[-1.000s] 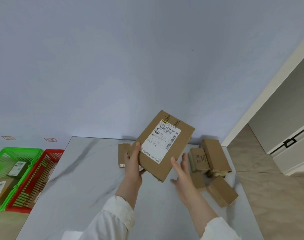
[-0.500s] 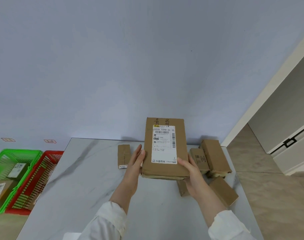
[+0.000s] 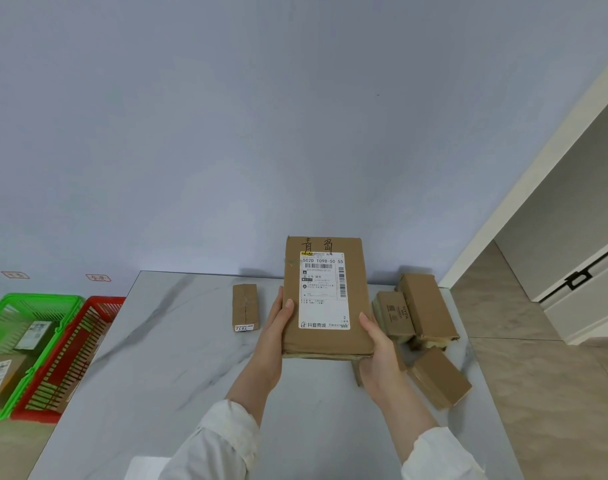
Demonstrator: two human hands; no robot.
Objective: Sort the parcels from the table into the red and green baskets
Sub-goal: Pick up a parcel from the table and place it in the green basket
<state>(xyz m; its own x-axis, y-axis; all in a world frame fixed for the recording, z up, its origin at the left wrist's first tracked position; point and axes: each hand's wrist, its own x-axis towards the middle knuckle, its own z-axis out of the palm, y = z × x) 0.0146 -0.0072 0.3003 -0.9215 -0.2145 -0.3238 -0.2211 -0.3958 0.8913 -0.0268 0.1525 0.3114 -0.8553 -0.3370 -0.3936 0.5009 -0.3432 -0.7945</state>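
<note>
Left hand (image 3: 273, 329) and right hand (image 3: 380, 351) clasp the parcel (image 3: 325, 341) by its edges; we face its label (image 3: 325, 292) squarely to read it, though the print seems small.

**Parcel held up over the bench**

Both hands hold a flat parcel (image 3: 326, 299) above the bench (image 3: 178, 348), left hand (image 3: 273, 336) and right hand (image 3: 378, 355) gripping its sides. Left of the bench sit a red basket (image 3: 70, 355) and a green basket (image 3: 18, 341).
</note>
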